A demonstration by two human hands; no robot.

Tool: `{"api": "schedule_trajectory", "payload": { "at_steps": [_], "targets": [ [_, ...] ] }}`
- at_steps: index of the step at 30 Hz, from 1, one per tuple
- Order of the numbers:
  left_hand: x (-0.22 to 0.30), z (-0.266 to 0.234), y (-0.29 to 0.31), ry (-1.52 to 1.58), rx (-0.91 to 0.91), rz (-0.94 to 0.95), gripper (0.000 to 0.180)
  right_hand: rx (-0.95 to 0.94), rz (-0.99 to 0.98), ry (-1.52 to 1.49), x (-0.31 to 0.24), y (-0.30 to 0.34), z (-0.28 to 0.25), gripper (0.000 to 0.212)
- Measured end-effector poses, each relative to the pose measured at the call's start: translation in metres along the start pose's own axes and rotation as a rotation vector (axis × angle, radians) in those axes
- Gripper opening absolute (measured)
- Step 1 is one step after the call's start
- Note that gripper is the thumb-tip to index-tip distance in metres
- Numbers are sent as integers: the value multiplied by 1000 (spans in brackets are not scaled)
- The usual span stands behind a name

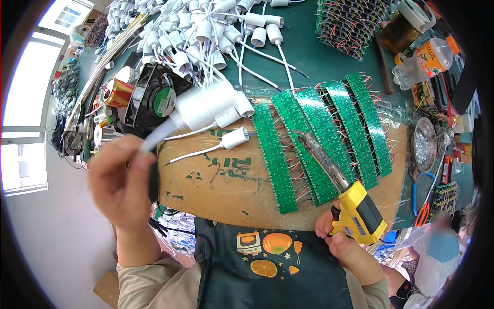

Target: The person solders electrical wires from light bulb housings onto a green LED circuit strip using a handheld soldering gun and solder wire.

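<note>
My left hand is closed in a pinch on the white cable of a lamp socket. The socket's body is smeared by motion above the board's far left edge. My right hand grips a yellow and black soldering gun by its handle. Its dark metal tip points up and left over several green circuit board strips, joined by thin red and white wires. Whether the tip touches a strip, I cannot tell. Left of the strips, another white lamp socket with its cable lies on the brown board.
A heap of white lamp sockets spreads across the back. A black fan stands at the left. To the right are a metal dish, scissors with orange handles and a clear bottle. Another person is at the lower right.
</note>
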State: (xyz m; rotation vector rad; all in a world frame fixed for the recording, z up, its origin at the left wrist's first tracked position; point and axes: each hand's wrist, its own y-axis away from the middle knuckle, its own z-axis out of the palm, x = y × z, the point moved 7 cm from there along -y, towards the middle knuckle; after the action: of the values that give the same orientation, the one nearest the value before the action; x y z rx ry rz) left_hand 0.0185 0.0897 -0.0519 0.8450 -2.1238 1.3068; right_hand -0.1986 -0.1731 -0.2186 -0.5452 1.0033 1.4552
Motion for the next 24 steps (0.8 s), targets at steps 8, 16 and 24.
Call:
{"api": "schedule_trajectory", "payload": {
  "at_steps": [8,16,24],
  "targets": [
    [-48,46,59,-417,-660,-268,31,13,-45,0,-4,-1,1,76],
    [-9,107,66,-291,-778,56,43,57,-35,49,-6,-1,2,76],
    [-22,117,62,-494,-613,216,39,42,-16,66,-3,-1,2,77]
  ]
}}
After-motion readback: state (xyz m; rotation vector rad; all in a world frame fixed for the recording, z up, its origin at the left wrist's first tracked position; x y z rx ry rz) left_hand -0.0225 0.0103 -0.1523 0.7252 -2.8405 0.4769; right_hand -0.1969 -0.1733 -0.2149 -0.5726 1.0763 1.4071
